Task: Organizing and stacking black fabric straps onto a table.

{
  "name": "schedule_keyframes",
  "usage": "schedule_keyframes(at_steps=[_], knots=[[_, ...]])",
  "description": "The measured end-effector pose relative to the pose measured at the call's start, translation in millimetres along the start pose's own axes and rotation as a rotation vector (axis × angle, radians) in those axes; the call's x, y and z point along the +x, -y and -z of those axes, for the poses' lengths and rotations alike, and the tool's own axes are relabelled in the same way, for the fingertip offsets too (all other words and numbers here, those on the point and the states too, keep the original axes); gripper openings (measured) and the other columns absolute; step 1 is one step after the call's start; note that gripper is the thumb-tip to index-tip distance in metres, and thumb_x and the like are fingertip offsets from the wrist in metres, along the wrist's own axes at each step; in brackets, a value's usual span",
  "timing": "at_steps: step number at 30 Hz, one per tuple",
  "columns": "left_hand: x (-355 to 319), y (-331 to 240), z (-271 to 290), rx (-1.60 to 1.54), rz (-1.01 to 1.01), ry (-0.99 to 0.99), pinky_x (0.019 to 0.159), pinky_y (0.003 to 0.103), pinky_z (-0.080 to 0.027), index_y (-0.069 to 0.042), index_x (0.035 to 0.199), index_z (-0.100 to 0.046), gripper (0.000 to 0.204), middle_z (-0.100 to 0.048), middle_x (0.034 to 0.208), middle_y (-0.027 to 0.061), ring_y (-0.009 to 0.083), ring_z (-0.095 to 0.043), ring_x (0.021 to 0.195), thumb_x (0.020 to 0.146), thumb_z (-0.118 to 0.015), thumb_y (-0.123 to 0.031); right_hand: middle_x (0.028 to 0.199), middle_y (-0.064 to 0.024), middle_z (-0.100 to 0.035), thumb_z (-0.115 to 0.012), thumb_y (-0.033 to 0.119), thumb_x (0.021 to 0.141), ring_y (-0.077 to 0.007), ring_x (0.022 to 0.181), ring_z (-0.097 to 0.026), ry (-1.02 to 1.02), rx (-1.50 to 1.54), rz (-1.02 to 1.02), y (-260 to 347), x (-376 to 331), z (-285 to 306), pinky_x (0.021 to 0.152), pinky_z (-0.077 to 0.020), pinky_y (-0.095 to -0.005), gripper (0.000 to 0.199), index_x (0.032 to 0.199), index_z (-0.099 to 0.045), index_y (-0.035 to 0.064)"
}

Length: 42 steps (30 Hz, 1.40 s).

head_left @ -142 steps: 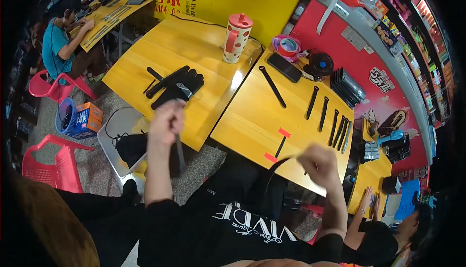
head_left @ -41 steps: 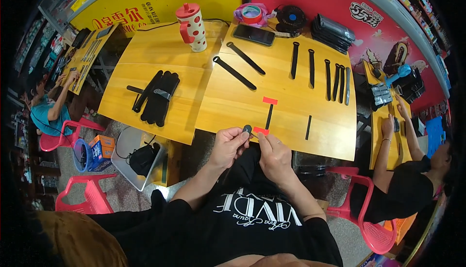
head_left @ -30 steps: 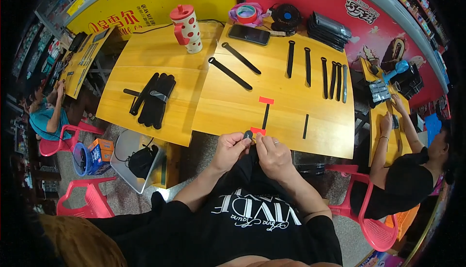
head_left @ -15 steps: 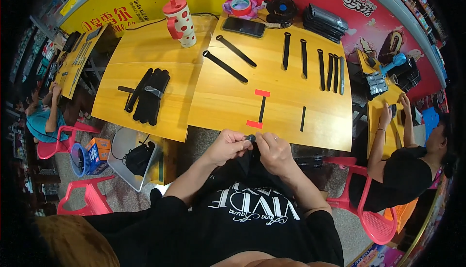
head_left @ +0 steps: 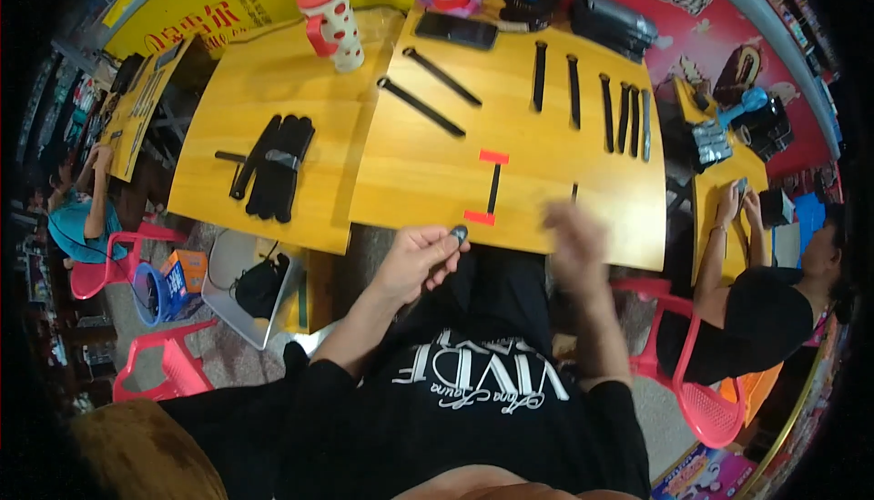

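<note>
Being pinched between closed thumb and forefinger of left hand [head_left: 412, 262]: small dark rounded piece [head_left: 460, 232], near front edge of yellow wooden table [head_left: 410, 172]. Right hand [head_left: 575, 236] blurred near short black strip [head_left: 574, 190]; finger opening, anything held cannot be told.

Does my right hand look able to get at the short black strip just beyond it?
Probably yes: the right hand, though blurred, is right by the strip, and nothing visible stands between them.
</note>
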<state>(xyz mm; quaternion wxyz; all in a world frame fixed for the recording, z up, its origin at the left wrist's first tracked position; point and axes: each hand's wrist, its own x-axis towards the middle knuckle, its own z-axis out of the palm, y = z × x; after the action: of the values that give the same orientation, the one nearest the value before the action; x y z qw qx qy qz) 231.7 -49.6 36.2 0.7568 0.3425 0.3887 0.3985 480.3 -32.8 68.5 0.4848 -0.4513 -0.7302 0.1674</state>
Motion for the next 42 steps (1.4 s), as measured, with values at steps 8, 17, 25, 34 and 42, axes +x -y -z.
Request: schedule_keyframes(at_steps=[8,17,25,34,42], knots=[[0.2,4.2,-10.4,-0.067,-0.021,-0.005,0.041,0.016,-0.035,-0.001,0.099,-0.066,0.017,-0.06,0.069,0.0007,0.004,-0.049,0.048,0.099,-0.055,-0.014,0.071,-0.0159,-0.054,-0.063,-0.004,0.081,-0.0346,0.06,-0.059,0.11,-0.035,-0.106,40.0,-31.8,-43.3,0.052,-0.0459,-0.0393,0.009,0.089,-0.061,-0.0016],[6.6,7.9,-17.5,-0.019,-0.016,0.015,0.041,0.016,-0.034,-0.001,0.099,-0.067,0.017,-0.061,0.069,-0.0002,0.0036,-0.049,0.048,0.099,-0.055,-0.014,0.072,-0.0157,-0.055,-0.063,-0.004,0.079,-0.0342,0.06,-0.06,0.101,-0.096,-0.081,30.6,-36.7,-40.8,0.052,-0.0472,-0.0401,0.012,0.09,-0.062,-0.0016],[4.8,6.0,-19.8,0.069,-0.003,-0.01,0.041,0.016,-0.035,0.001,0.097,-0.067,0.017,-0.061,0.069,0.0023,0.0053,-0.049,0.048,0.098,-0.056,-0.012,0.073,-0.0153,-0.055,-0.063,-0.003,0.077,-0.0346,0.062,-0.06,0.152,-0.174,-0.035,32.9,-33.2,-35.3,0.053,-0.0475,-0.0412,0.01,0.087,-0.061,-0.0009],[3.5,7.6,-19.7,0.703,-0.385,0.04,0.057,0.026,-0.044,0.005,0.091,-0.068,0.013,-0.063,0.071,0.007,0.0125,-0.057,0.063,0.092,-0.06,-0.006,0.069,-0.0146,-0.056,-0.068,0.003,0.081,-0.0333,0.06,-0.058,0.283,-0.002,-0.029,22.6,-24.2,-32.4,0.052,-0.0445,-0.0386,0.007,0.084,-0.062,-0.0009],[10.1,8.3,-8.9,-0.079,-0.043,0.131,0.085,0.024,-0.048,0.0,0.131,-0.055,0.034,-0.063,0.103,0.0036,0.0122,-0.06,0.09,0.099,-0.052,-0.01,0.062,-0.0105,-0.051,-0.068,0.005,0.083,-0.0212,0.054,-0.051,0.268,0.42,-0.204,9.7,-24.5,-32.0,0.051,-0.039,-0.0303,0.013,0.075,-0.061,-0.0016]])
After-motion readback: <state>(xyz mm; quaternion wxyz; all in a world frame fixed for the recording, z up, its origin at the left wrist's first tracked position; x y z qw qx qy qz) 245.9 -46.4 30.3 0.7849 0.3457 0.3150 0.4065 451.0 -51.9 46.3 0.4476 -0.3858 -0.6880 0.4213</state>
